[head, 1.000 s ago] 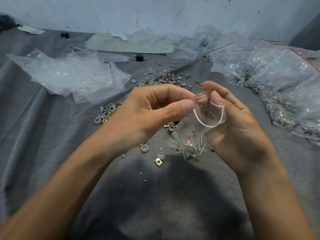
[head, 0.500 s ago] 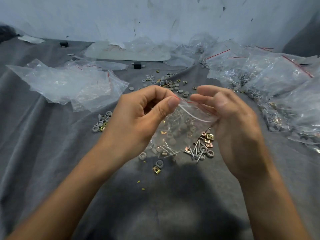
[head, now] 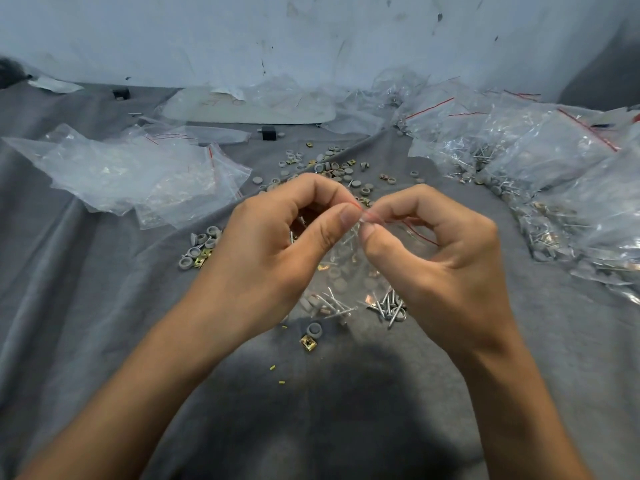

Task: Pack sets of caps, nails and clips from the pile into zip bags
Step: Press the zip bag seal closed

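A small clear zip bag (head: 341, 271) with a red zip line hangs between my hands above the grey cloth; grey caps, nails and brass clips show through it. My left hand (head: 277, 251) pinches the bag's top edge between thumb and forefinger. My right hand (head: 440, 258) pinches the same edge right beside it, thumbs almost touching. Under the bag lie loose nails (head: 388, 306), a grey cap (head: 314, 329) and a brass clip (head: 307, 342). More caps and clips (head: 329, 168) are scattered behind my hands.
Empty clear bags (head: 138, 174) lie crumpled at the left. Filled zip bags (head: 554, 174) are heaped at the right. A small group of caps (head: 201, 247) sits left of my left hand. A pale wall (head: 311, 36) closes the back.
The bag's mouth, held wide open a second ago, is now pressed flat. My right hand moved from behind the bag to its top edge, fingers meeting my left hand's.
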`<act>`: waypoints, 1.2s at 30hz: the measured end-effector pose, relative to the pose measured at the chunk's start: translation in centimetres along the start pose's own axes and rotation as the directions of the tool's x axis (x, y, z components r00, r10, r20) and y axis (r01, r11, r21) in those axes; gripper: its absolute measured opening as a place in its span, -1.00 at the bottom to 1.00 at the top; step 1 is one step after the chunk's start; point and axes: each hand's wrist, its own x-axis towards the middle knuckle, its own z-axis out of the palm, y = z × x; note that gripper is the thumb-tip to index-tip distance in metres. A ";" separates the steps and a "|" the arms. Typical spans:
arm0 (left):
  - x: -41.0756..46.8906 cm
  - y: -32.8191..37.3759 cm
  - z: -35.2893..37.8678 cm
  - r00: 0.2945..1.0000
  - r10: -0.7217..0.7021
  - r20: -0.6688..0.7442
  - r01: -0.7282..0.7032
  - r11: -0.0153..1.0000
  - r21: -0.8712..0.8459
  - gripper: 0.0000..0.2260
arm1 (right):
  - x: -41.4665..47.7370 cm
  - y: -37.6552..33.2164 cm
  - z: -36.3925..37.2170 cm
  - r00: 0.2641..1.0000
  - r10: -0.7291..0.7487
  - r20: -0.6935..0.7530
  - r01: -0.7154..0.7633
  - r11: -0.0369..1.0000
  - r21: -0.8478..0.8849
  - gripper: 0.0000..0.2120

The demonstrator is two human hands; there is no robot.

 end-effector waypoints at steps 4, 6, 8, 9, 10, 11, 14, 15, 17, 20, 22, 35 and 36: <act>0.0 0.2 -0.1 1.000 0.004 -0.005 -0.004 0.999 0.032 -0.91 | 0.2 -0.3 -0.2 1.000 0.027 -0.001 -0.027 0.999 0.036 -0.96; 0.0 0.4 -0.1 1.000 0.010 -0.014 -0.009 0.999 0.048 -0.91 | 0.3 -0.4 -0.3 1.000 0.023 -0.010 -0.023 1.000 0.017 -0.93; -0.1 0.6 -0.2 1.000 0.015 -0.017 -0.014 0.999 0.049 -0.91 | 0.4 -0.5 -0.4 1.000 0.014 -0.022 -0.015 1.000 -0.012 -0.91; -0.1 0.7 -0.2 1.000 0.021 -0.018 -0.020 0.999 0.048 -0.92 | 0.4 -0.5 -0.5 1.000 0.011 -0.028 -0.011 1.000 -0.015 -0.89; -0.1 0.8 -0.3 0.999 0.029 -0.024 -0.028 0.998 0.050 -0.93 | 0.4 -0.6 -0.6 0.999 0.006 -0.033 -0.006 1.000 -0.011 -0.88; -0.1 1.0 -0.3 0.999 0.040 -0.032 -0.038 0.998 0.055 -0.93 | 0.4 -0.6 -0.7 0.999 0.001 -0.036 -0.001 1.000 -0.004 -0.88; 0.0 1.4 -0.6 0.997 0.061 -0.055 -0.058 0.997 0.058 -0.94 | 0.3 -0.6 -1.1 0.999 -0.010 -0.047 0.011 1.000 0.023 -0.89; 0.1 1.5 -0.9 0.996 0.061 -0.064 -0.058 0.997 0.051 -0.95 | 0.4 -0.5 -1.3 0.998 -0.012 -0.056 0.014 0.999 0.030 -0.90; 0.2 1.4 -1.5 0.995 0.051 -0.082 -0.049 0.999 0.022 -0.95 | 0.4 -0.4 -1.7 0.997 -0.013 -0.076 0.016 0.999 0.038 -0.90; 0.4 1.2 -2.4 0.994 0.039 -0.103 -0.039 0.999 0.003 -0.95 | 0.5 -0.2 -2.1 0.996 -0.029 -0.082 0.031 0.999 0.030 -0.92; 0.5 1.1 -2.7 0.994 0.042 -0.106 -0.040 0.999 0.018 -0.95 | 0.6 -0.2 -2.2 0.997 -0.034 -0.074 0.036 0.999 0.023 -0.90; 0.5 -0.1 -3.0 0.992 0.024 -0.126 -0.016 0.998 0.066 -0.93 | 0.3 0.6 -2.1 0.995 0.054 -0.080 -0.047 0.995 0.088 -0.89; 0.5 -0.1 -2.9 0.991 0.022 -0.131 -0.014 0.998 0.067 -0.93 | 0.3 0.7 -2.1 0.995 0.054 -0.080 -0.047 0.995 0.087 -0.89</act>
